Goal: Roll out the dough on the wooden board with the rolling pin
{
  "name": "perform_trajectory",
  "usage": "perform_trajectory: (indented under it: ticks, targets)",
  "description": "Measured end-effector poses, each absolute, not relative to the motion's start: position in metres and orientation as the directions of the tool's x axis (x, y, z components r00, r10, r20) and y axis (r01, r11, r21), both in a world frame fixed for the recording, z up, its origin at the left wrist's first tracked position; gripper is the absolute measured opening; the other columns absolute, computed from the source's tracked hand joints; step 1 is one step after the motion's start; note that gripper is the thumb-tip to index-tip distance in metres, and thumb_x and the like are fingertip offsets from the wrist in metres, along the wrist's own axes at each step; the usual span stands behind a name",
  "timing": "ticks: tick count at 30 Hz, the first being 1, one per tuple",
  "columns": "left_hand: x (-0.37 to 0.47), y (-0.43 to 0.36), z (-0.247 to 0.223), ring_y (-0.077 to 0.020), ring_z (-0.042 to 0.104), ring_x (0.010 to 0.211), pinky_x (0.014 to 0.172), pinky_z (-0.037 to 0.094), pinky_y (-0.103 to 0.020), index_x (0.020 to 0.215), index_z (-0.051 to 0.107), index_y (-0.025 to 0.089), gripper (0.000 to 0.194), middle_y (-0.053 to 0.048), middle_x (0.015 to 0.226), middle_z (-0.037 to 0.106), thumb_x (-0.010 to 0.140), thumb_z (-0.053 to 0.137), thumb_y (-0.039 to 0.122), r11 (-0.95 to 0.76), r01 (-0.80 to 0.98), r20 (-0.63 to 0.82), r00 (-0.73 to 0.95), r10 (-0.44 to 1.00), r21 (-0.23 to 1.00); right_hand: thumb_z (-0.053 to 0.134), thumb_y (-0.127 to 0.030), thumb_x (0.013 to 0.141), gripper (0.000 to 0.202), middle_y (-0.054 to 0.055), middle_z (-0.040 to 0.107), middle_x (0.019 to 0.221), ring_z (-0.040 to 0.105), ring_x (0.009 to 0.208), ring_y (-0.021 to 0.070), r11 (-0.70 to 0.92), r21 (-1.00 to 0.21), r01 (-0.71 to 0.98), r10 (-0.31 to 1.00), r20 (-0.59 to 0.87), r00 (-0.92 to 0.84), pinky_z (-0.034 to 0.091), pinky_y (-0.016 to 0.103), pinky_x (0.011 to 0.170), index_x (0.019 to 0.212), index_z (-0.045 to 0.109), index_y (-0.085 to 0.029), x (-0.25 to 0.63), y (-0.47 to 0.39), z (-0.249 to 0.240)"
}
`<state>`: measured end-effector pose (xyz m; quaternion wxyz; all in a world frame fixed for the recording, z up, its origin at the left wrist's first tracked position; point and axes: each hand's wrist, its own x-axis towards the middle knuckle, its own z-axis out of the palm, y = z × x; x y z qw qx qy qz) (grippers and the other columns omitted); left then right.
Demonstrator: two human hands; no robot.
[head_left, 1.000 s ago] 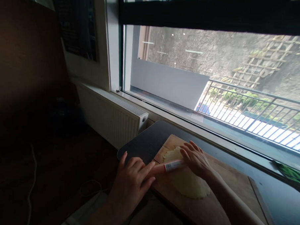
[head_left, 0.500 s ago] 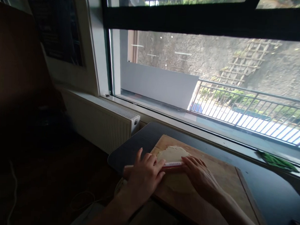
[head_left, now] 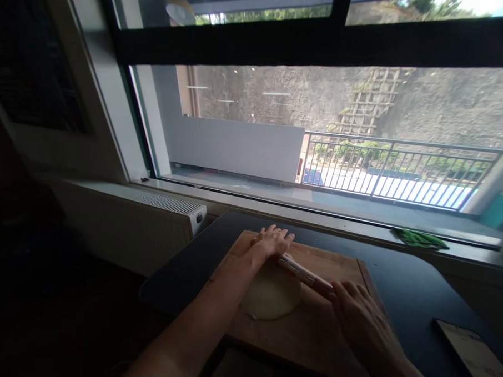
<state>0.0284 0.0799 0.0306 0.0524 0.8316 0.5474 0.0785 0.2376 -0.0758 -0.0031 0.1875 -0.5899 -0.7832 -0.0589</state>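
A rolling pin (head_left: 306, 275) lies slantwise over a flat, pale sheet of dough (head_left: 272, 295) on a wooden board (head_left: 324, 339). At the pin's far end, my left hand (head_left: 274, 240) presses over it with the fingers bent, hiding that end and part of the dough. The near end is under my right hand (head_left: 355, 304), whose fingers are closed over it. The dough's rounded near edge shows between my forearms.
The board rests on a dark table (head_left: 401, 284) below a window. A phone (head_left: 473, 348) lies at the right. On the sill is a green cloth (head_left: 420, 238); a white radiator (head_left: 141, 222) stands left of the table.
The pin has turned from nearly level to slanting. My left hand has moved to the far side of the dough, my right hand nearer and to the right. The view has swung right.
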Motion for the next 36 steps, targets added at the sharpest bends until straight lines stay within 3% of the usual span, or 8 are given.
perform_trajectory:
  ticks: [3,8,13,19,25,31,36]
  targets:
    - [0.022,0.071,0.026,-0.0296,0.026,0.131,0.105,0.019,-0.054,0.128,0.047,0.025,0.045,-0.005,0.138,0.042,0.092,0.025,0.04,-0.397,0.909,0.045,0.395,0.918,0.129,0.043,-0.02,0.088,0.019,0.003,0.057,0.093,0.051,0.086,0.0208,0.305,-0.083,0.949,0.883,0.399,-0.249,0.041,0.035,0.075,0.104,0.053,-0.024,0.223,-0.082,-0.003]
    - [-0.028,0.027,0.005,-0.0244,0.016,0.135,0.108,0.012,-0.049,0.138,0.033,0.021,0.053,-0.006,0.146,0.028,0.094,0.013,0.044,-0.436,0.899,0.114,0.43,0.896,0.043,0.045,-0.017,0.086,0.034,0.004,0.057,0.099,0.051,0.089,0.0198,0.397,-0.11,0.911,0.848,0.423,-0.318,0.043,0.032,0.076,0.12,0.045,-0.024,0.207,-0.106,-0.01]
    - [-0.035,0.022,0.006,-0.0234,0.012,0.136,0.109,0.011,-0.046,0.14,0.028,0.017,0.06,-0.008,0.148,0.022,0.092,0.012,0.049,-0.414,0.91,0.031,0.413,0.91,0.025,0.047,-0.016,0.085,0.038,0.005,0.057,0.102,0.051,0.092,0.0208,0.397,-0.127,0.909,0.844,0.439,-0.307,0.044,0.032,0.075,0.122,0.044,-0.023,0.206,-0.114,-0.014]
    - [0.034,0.084,0.022,-0.0266,0.016,0.135,0.105,0.01,-0.055,0.136,0.036,0.022,0.055,-0.007,0.146,0.028,0.092,0.016,0.049,-0.365,0.928,-0.059,0.369,0.927,0.076,0.046,-0.017,0.085,0.041,0.006,0.059,0.103,0.052,0.092,0.0214,0.306,-0.098,0.947,0.849,0.479,-0.225,0.044,0.033,0.077,0.126,0.042,-0.022,0.227,-0.097,-0.019]
    - [0.047,0.101,0.019,-0.0267,0.012,0.136,0.105,0.009,-0.053,0.139,0.03,0.02,0.06,-0.007,0.147,0.025,0.092,0.01,0.05,-0.338,0.932,-0.049,0.347,0.937,0.127,0.044,-0.01,0.082,0.043,0.007,0.059,0.101,0.052,0.091,0.0218,0.255,-0.073,0.964,0.877,0.438,-0.199,0.043,0.033,0.077,0.124,0.045,-0.02,0.226,-0.097,-0.009]
    - [-0.007,0.049,0.011,-0.0264,0.014,0.136,0.106,0.009,-0.051,0.14,0.027,0.021,0.061,-0.005,0.147,0.025,0.091,0.009,0.052,-0.379,0.925,0.003,0.379,0.926,0.023,0.043,-0.014,0.085,0.041,0.007,0.057,0.099,0.051,0.09,0.0221,0.367,-0.105,0.924,0.857,0.424,-0.292,0.043,0.034,0.076,0.126,0.042,-0.021,0.201,-0.114,-0.007]
    - [0.002,0.058,0.01,-0.0269,0.015,0.136,0.106,0.008,-0.053,0.139,0.031,0.025,0.06,-0.004,0.146,0.029,0.09,0.012,0.053,-0.349,0.937,-0.001,0.349,0.937,0.006,0.042,-0.013,0.085,0.039,0.007,0.058,0.098,0.051,0.091,0.0226,0.324,-0.104,0.94,0.871,0.42,-0.254,0.042,0.035,0.077,0.124,0.043,-0.018,0.204,-0.115,-0.01]
